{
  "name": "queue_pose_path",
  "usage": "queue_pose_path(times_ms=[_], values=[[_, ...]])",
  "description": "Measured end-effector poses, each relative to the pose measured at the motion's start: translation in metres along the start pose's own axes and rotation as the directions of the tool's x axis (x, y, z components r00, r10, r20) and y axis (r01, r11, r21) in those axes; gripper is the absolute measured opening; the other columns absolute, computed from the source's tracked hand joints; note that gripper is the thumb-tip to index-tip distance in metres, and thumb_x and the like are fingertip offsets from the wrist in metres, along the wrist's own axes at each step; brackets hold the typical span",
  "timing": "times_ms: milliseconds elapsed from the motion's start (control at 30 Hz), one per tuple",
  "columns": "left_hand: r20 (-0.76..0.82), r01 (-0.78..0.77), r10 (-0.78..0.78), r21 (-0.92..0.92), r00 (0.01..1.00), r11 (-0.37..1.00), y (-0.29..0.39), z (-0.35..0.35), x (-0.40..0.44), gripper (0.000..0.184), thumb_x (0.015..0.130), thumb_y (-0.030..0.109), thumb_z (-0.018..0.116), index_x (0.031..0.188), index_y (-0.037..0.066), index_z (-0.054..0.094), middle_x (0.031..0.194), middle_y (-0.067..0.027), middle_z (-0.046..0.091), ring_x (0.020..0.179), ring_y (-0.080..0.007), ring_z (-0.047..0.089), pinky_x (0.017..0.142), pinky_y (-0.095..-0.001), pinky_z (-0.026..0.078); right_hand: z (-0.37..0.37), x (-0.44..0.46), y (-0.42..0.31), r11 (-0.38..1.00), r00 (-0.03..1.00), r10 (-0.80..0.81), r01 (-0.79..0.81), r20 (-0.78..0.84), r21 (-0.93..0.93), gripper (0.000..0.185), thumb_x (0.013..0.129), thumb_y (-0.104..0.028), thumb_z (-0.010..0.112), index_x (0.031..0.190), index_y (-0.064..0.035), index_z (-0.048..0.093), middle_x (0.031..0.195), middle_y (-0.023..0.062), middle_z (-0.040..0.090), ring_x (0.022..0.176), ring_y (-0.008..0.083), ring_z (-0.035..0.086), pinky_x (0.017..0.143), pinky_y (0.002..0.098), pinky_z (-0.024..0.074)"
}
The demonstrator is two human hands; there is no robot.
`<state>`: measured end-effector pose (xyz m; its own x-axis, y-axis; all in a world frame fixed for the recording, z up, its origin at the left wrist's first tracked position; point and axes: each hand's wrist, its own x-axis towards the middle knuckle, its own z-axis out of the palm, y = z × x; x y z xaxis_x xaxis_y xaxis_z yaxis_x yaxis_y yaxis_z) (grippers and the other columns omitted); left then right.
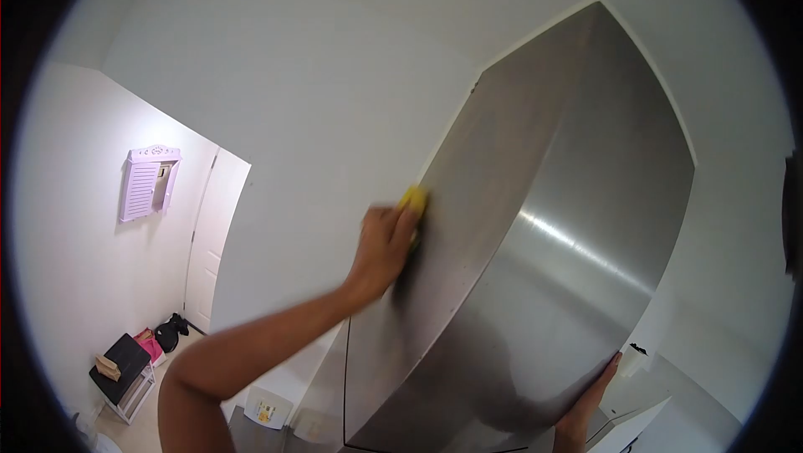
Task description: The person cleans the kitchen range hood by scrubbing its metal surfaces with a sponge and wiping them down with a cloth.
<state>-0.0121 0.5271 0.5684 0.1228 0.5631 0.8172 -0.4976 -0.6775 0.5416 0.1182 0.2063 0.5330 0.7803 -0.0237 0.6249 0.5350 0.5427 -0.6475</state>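
Yellow sponge (413, 198) against the left side of the stainless-steel range hood (577, 227), pinched in your left hand (383, 244). Your right hand (585, 409), well apart, at the hood's right edge; grip unclear. Wiping step, likely; next stroke wants even pressure.

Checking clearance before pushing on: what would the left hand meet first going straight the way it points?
Probably the side face of the steel hood; the yellow sponge in the left hand seems to touch it, though exact contact is hard to judge.
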Motion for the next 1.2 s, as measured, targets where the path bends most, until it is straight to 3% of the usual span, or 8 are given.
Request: queue_pose_path(times_ms=[533,733,800,867,933,967,1067,1200], values=[[0.144,-0.154,0.232,-0.412,0.962,0.898,0.138,0.033,0.17,0.043,0.093,0.031,0.048,0.119,-0.002,0.057,0.093,-0.0152,0.06,0.083,-0.022,0.058,0.073,-0.0363,0.048,0.008,-0.005,-0.001,1.0,0.995,0.008,-0.011,-0.096,-0.027,0.072,0.091,-0.06,0.037,0.141,-0.009,0.029,0.141,0.0052,0.035,0.128,0.022,0.034,0.106,0.0342,0.0254],[0.094,-0.645,0.645,0.252,0.758,0.721,0.166,0.011,0.1,0.026,0.086,0.022,0.052,0.091,-0.003,0.061,0.09,-0.0183,0.061,0.083,-0.0306,0.058,0.073,-0.0431,0.045,0.006,-0.005,-0.005,0.983,0.998,-0.032,0.021,-0.058,-0.182,0.072,0.093,-0.059,0.034,0.144,-0.0099,0.023,0.146,0.0048,0.027,0.133,0.0223,0.027,0.109,0.034,0.0209],[0.479,-0.643,0.614,0.764,0.627,0.061,0.149,0.001,0.073,0.039,0.092,0.028,0.047,0.112,-0.005,0.056,0.095,-0.019,0.057,0.08,-0.0292,0.056,0.077,-0.0391,0.048,0.016,-0.011,-0.007,0.986,0.996,-0.076,0.067,-0.049,-0.155,0.072,0.092,-0.059,0.035,0.144,-0.0107,0.024,0.145,0.0046,0.028,0.133,0.0221,0.027,0.109,0.034,0.0226],[0.042,-0.775,0.951,0.592,0.305,0.223,0.092,-0.003,0.02,0.013,0.075,0.012,0.056,0.084,0.005,0.062,0.078,-0.0152,0.057,0.085,-0.029,0.053,0.069,-0.0434,0.036,0.014,-0.01,-0.006,0.983,0.996,-0.068,0.057,-0.057,-0.176,0.072,0.092,-0.06,0.035,0.144,-0.0108,0.025,0.145,0.0046,0.029,0.132,0.0225,0.027,0.108,0.0343,0.0237],[0.216,-0.69,0.748,0.599,0.627,0.406,0.061,-0.027,-0.048,0.013,0.084,0.011,0.051,0.083,0.001,0.059,0.078,-0.0169,0.049,0.09,-0.0311,0.048,0.073,-0.0454,0.036,0.023,-0.014,-0.009,0.973,0.987,-0.114,0.088,-0.114,-0.214,0.072,0.092,-0.06,0.036,0.143,-0.0118,0.025,0.144,0.0047,0.03,0.132,0.0236,0.029,0.107,0.0357,0.0267],[0.171,-0.443,0.41,0.289,0.896,0.848,0.049,-0.04,-0.077,0.022,0.091,0.014,0.044,0.095,-0.004,0.055,0.095,-0.0181,0.046,0.093,-0.0297,0.048,0.08,-0.0406,0.037,0.023,-0.015,-0.009,0.972,0.989,-0.107,0.082,-0.106,-0.219,0.072,0.092,-0.06,0.036,0.143,-0.0118,0.025,0.144,0.0047,0.03,0.132,0.0236,0.029,0.107,0.0357,0.0267],[0.249,0.191,-0.225,0.154,0.942,0.97,0.019,-0.061,-0.143,0.035,0.098,0.018,0.035,0.115,-0.01,0.049,0.122,-0.0211,0.037,0.115,-0.0319,0.042,0.096,-0.037,0.035,0.022,-0.014,-0.007,0.985,0.998,-0.061,0.055,-0.035,-0.161,0.072,0.092,-0.06,0.036,0.145,-0.0127,0.023,0.145,0.0048,0.028,0.133,0.0238,0.028,0.108,0.0366,0.0266],[0.131,0.073,-0.059,-0.099,0.99,0.992,0.014,-0.042,-0.134,0.039,0.099,0.022,0.035,0.119,-0.01,0.047,0.126,-0.0208,0.037,0.129,-0.0304,0.033,0.107,-0.0325,0.025,0.02,-0.014,-0.009,0.979,0.993,-0.109,0.098,-0.054,-0.176,0.07,0.092,-0.059,0.036,0.143,-0.0123,0.026,0.145,0.0048,0.03,0.131,0.0232,0.03,0.107,0.0357,0.0286]])
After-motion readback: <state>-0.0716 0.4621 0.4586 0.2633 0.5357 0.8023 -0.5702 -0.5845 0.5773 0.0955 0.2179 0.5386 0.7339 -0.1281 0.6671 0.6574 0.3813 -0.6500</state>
